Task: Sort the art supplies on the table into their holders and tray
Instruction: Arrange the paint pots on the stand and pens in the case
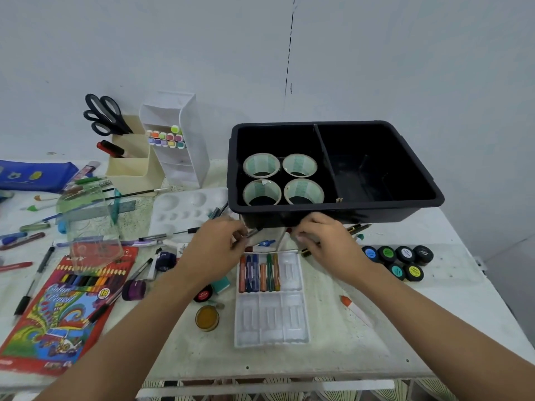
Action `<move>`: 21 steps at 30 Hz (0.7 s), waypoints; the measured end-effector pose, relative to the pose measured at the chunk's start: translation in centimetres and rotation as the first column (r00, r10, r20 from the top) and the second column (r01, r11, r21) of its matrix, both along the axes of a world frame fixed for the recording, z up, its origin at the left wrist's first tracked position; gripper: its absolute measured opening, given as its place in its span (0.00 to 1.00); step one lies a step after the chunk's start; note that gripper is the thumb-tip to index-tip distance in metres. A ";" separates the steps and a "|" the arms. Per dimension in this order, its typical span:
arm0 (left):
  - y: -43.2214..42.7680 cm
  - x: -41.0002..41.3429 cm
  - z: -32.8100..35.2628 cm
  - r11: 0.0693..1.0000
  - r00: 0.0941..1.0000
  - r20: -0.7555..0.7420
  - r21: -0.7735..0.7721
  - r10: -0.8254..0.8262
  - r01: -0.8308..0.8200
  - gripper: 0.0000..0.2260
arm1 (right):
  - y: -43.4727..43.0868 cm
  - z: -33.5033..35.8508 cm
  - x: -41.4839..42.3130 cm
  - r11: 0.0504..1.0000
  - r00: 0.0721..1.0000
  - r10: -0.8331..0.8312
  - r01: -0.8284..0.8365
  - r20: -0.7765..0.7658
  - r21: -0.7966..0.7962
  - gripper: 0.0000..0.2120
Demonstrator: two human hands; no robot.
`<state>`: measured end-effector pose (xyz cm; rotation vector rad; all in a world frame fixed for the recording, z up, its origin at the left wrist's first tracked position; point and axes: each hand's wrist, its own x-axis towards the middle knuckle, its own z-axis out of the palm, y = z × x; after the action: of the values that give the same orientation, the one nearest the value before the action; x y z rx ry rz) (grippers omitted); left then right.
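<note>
Nearest, by the front edge of the table (347, 342), lies the white crayon tray (272, 322). A row of crayons (260, 274) fills its far slots. The near slots have none.

Just past the tray are the two hands. They are close together but not touching. The left hand (217, 250) pinches a thin dark stick (254, 232) with its fingertips. It may be a brush or a pen; I cannot tell which. The stick slants up and to the right, toward the front wall of the black bin (376, 211).

The right hand (327, 241) has curled fingers. A gold and black pen (357, 228) runs under it and slants toward the right edge of the table. I cannot tell if the hand holds that pen or only covers it.

The black bin sits right behind both hands. Four tape rolls (262, 164) stand in its left part.

Far away, near the back left corner, stand the cream holder (130, 166) and the white holder (188, 157). I think the stick belongs there. The left hand is nearer that side, so it would carry the stick back and to the left. It would then tip the stick upright to drop it in.
</note>
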<state>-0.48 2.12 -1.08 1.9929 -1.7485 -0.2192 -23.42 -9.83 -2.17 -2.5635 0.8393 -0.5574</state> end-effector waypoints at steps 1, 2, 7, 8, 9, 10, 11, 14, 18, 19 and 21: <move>0.6 -0.5 0.3 0.999 0.997 -0.075 -0.010 -0.031 0.031 0.02 | 0.5 0.4 0.2 0.999 0.998 0.043 -0.043 0.055 0.010 0.05; 1.1 -1.1 0.6 0.998 0.985 -0.163 -0.017 -0.055 0.052 0.01 | 0.9 0.8 0.4 0.997 0.993 0.067 -0.069 0.100 0.019 0.04; 1.4 -3.2 0.6 0.995 0.809 -0.587 0.094 0.032 0.029 0.08 | 2.9 2.2 0.9 0.944 0.965 -0.078 -0.009 0.250 0.330 0.03; 1.3 -3.5 0.4 0.990 0.762 -0.645 0.134 0.054 0.042 0.10 | 3.1 2.3 0.8 0.921 0.956 -0.129 0.017 0.264 0.390 0.02; 1.3 -3.8 0.3 0.984 0.737 -0.673 0.165 0.062 0.068 0.13 | 3.1 2.2 0.6 0.902 0.951 -0.174 0.049 0.257 0.430 0.01; 1.3 -4.2 0.1 0.977 0.737 -0.673 0.187 0.055 0.099 0.16 | 3.0 1.9 0.3 0.877 0.951 -0.207 0.077 0.228 0.475 0.02; 1.3 -4.6 -0.2 0.972 0.755 -0.654 0.201 0.040 0.123 0.17 | 2.9 1.6 0.0 0.840 0.957 -0.226 0.098 0.179 0.533 0.03; 1.2 -5.8 -1.1 0.966 0.815 -0.579 0.213 0.005 0.145 0.18 | 3.2 0.5 -0.5 0.735 0.972 -0.225 0.120 0.073 0.667 0.02; 0.4 -6.2 -1.9 0.966 0.854 -0.520 0.223 0.006 0.129 0.18 | 3.4 -0.4 -0.2 0.723 0.964 -0.257 0.146 0.066 0.675 0.02; 0.2 -6.2 -1.9 0.967 0.861 -0.508 0.227 0.016 0.116 0.19 | 3.4 -0.5 0.0 0.723 0.960 -0.270 0.155 0.068 0.673 0.02; 0.1 -6.2 -1.9 0.972 0.858 -0.512 0.222 0.046 0.080 0.20 | 3.4 -0.6 0.4 0.731 0.954 -0.291 0.169 0.078 0.662 0.02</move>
<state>-6.69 2.19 -2.99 1.8401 -1.4355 -0.9188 -23.05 -6.42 -2.77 -1.7559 1.0709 -0.4486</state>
